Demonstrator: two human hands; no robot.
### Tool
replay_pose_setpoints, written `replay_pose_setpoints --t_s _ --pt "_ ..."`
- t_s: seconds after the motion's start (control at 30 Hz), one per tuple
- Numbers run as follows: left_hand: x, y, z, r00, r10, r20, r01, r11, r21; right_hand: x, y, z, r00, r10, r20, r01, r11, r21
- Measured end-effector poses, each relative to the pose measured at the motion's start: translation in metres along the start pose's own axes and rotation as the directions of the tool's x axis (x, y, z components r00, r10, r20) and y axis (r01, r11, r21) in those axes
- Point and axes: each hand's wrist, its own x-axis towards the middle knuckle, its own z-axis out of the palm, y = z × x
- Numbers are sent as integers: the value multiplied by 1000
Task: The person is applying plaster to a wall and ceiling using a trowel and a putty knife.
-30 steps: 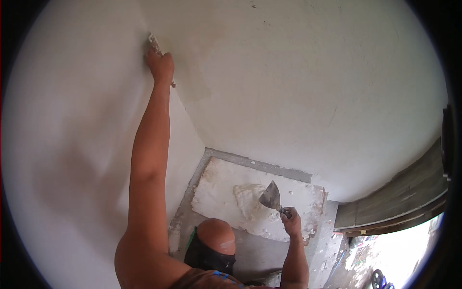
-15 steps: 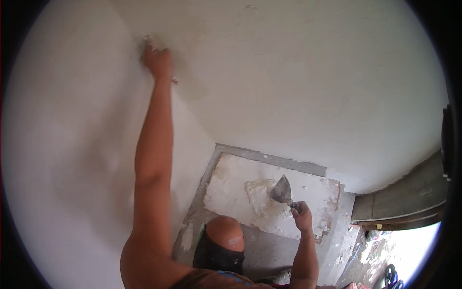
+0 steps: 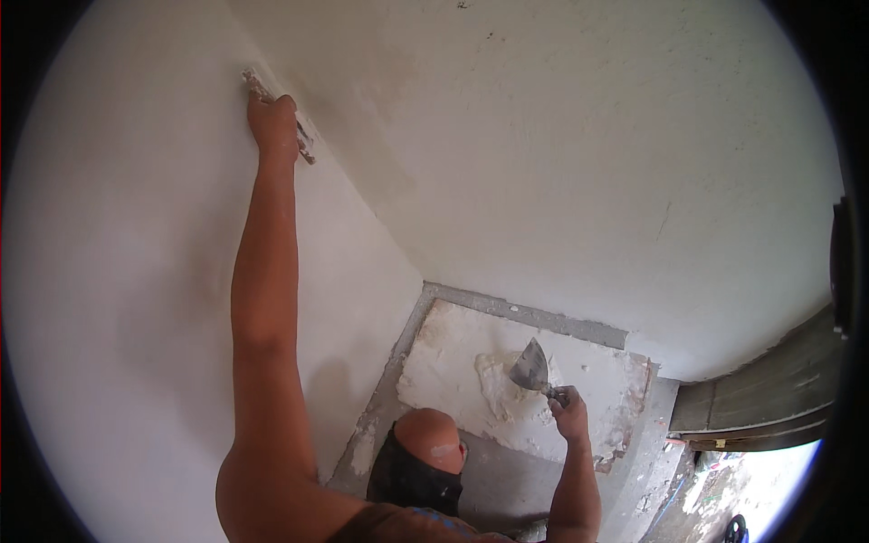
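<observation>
High up at the wall corner, my left hand [image 3: 272,125] is closed around a plastering trowel [image 3: 306,147], smeared with white. The trowel lies along the left wall [image 3: 145,253], just beside the corner, with the arm stretched out full length. My right hand [image 3: 569,416] grips the handle of a putty knife [image 3: 530,366], whose broad grey blade points up and away from me. Below that blade, a heap of wet white plaster [image 3: 493,387] is spread on a white-coated board [image 3: 436,348] on the floor.
Another plastered wall [image 3: 561,172] rises ahead and to the right. A grey unplastered strip [image 3: 534,313] runs along its foot. My bent knee [image 3: 427,439] is close to the board's near edge. At right are a dark grey panel [image 3: 760,391] and a bright opening.
My left hand and the trowel have moved left onto the left wall, showing the trowel's length. My right hand still holds the putty knife over the board. The view has shifted slightly.
</observation>
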Motion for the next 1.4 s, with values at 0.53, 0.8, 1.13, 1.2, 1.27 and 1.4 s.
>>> replay_pose_setpoints --t_s 0.53,0.8,1.13,1.2,1.27,1.4 --pt "3 -10 -4 986 -136 99 141 989 -38 9 40 -1 994 -82 -74 87 995 58" --pt "-7 -1 56 997 -71 34 63 978 199 6 21 13 998 -49 -47 56 987 152" --pt "-50 108 7 703 687 183 -711 683 169 4 8 11 996 -83 -25 82 996 -26" --pt "-7 128 7 489 859 154 -812 383 441 -4 7 0 998 -35 -46 36 999 14" --pt "37 124 8 509 823 252 -805 352 477 -7 12 -4 999 8 -40 -9 1000 -10" --pt "47 89 40 689 662 296 -672 430 603 -6 5 4 998 39 -40 -41 997 -57"
